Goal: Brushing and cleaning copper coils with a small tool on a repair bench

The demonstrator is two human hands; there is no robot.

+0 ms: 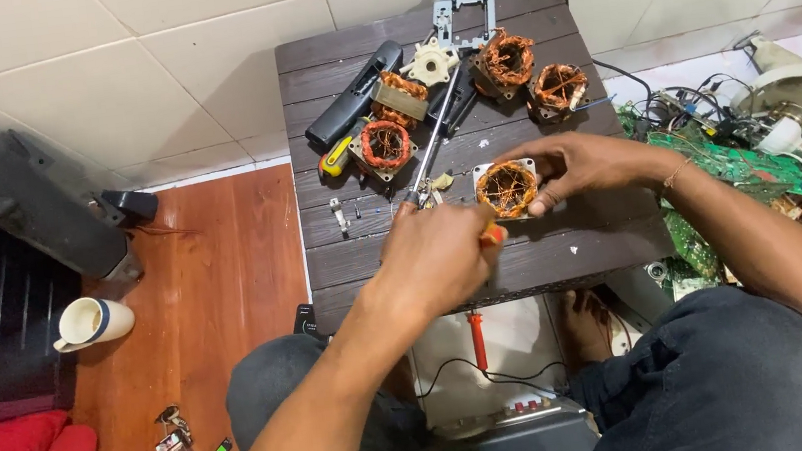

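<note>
My left hand [440, 256] is closed around a screwdriver [436, 141]. My right hand [581, 167] pinches a motor coil [507, 188] on the dark table [583, 235]. More coils [504, 60] sit at the far side.
</note>
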